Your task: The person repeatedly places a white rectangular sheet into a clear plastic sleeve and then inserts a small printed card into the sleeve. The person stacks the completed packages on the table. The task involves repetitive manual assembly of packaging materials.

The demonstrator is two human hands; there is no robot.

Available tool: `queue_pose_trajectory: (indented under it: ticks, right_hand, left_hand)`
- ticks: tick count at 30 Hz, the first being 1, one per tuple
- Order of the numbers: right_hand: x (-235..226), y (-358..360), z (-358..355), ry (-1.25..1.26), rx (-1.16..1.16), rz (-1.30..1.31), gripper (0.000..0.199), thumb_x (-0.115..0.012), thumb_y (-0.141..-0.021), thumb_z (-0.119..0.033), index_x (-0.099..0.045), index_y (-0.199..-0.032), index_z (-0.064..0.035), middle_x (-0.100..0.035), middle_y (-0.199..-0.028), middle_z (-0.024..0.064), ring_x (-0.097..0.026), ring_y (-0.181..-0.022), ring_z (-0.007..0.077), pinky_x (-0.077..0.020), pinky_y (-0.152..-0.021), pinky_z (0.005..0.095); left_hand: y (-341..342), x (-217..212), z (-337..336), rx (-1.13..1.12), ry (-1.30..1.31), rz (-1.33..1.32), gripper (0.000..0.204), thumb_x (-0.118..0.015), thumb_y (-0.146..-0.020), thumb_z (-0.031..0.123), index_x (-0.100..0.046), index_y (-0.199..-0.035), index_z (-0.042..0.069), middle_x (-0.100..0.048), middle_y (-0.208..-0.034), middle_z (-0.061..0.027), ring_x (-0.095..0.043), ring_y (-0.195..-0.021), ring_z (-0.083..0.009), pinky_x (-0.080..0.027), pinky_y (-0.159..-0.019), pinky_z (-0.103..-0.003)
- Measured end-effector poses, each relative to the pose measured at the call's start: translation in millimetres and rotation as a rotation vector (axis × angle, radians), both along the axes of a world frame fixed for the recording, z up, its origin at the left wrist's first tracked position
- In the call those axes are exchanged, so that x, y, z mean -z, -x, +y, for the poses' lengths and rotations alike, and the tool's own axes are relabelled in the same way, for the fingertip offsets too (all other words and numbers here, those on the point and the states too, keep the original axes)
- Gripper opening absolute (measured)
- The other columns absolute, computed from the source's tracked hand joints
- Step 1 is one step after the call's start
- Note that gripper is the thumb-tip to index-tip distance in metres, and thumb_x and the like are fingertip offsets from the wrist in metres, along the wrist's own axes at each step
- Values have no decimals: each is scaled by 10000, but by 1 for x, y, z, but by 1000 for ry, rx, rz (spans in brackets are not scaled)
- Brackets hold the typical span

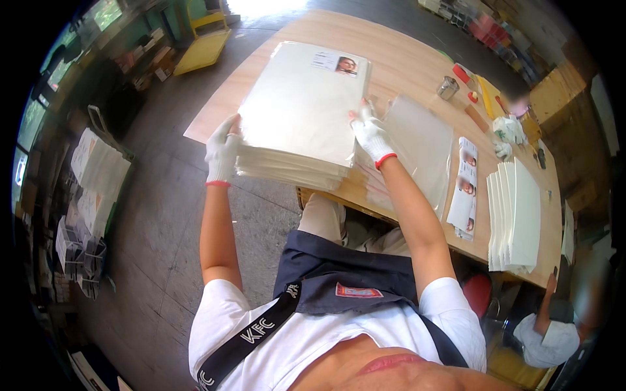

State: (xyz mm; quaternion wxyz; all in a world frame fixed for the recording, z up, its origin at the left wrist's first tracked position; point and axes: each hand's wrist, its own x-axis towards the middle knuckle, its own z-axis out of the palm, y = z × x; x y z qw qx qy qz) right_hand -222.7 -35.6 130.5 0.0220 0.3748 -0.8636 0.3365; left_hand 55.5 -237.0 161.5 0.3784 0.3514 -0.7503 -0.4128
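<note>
Nearest the view, a white short-sleeved shirt [225, 313] and a dark navy apron [345, 267] with a black strap and a red patch are worn. Beyond them, a tall, squared stack of flat off-white packs [293, 104] is grasped from both sides. Its left edge is held by the left hand [222, 148], and its right edge by the right hand [372, 135], with the thumb laid near the upper rim. Both hands are covered by white knit gloves with red cuffs and bare fingertips. A printed label and a small portrait are seen on the top pack. The stack is held over the near left part of a pale wood-grained table [398, 55]; whether its weight is borne by the tabletop cannot be told.

Just beside the right hand, clear plastic sleeves [424, 143] are spread. To their right are laid a row of white portrait-printed cards [464, 189] and a fanned pile of white packs [515, 215]. At the table's right end, a co-worker's white sleeve [546, 339] is seen.

Farther across the tabletop are placed a silvery metal cup [447, 88] and a brown rectangular block [476, 118]. On the floor beyond, a yellow flatbed trolley [202, 52] is parked.
</note>
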Motion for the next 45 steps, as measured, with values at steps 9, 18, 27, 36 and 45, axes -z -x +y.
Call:
queue_pose_trajectory:
  ticks: [9,18,27,36,45]
  right_hand:
    - [-14,-33,94,514,-186,-404,449,-453,-935,-198,-395,-1354,-47,-469,-1337,171,-491,-1203,246,-429,-941,310]
    - [9,-62,420,682,681,-404,218,-513,-952,-226,-620,-1027,-50,-612,-748,-3,-541,-591,46,-461,-545,196]
    - [10,-49,409,366,394,-452,175,-546,-905,-192,-618,-994,-59,-619,-736,21,-558,-615,91,-458,-578,243]
    - [69,-9,278,-119,279,435,336,-594,-753,-257,-640,-1051,-109,-540,-1226,129,-467,-1149,304,-355,-976,416]
    - [79,4,282,12,352,225,292,-605,-703,-201,-635,-959,-64,-546,-1195,144,-479,-1130,312,-365,-959,420]
  left_hand:
    - [-6,31,30,-166,-209,667,487,-431,-868,24,-380,-1347,-44,-456,-1347,-178,-469,-1205,-240,-425,-951,-318]
    - [-75,211,127,1,-102,281,366,-388,-896,-22,-466,-1251,-57,-519,-1241,-169,-507,-1153,-270,-400,-1004,-356]
    - [112,120,262,786,578,116,377,-614,-708,-10,-652,-1063,111,-613,-1098,-129,-567,-1034,-330,-451,-894,-396]
    - [328,91,240,654,822,-491,633,-681,-744,190,-427,-1323,157,-445,-1344,-90,-389,-1245,-341,-401,-968,-418]
    - [354,70,213,867,470,-1053,483,-734,-650,321,-584,-1076,149,-532,-1255,-92,-537,-1091,-303,-429,-916,-377]
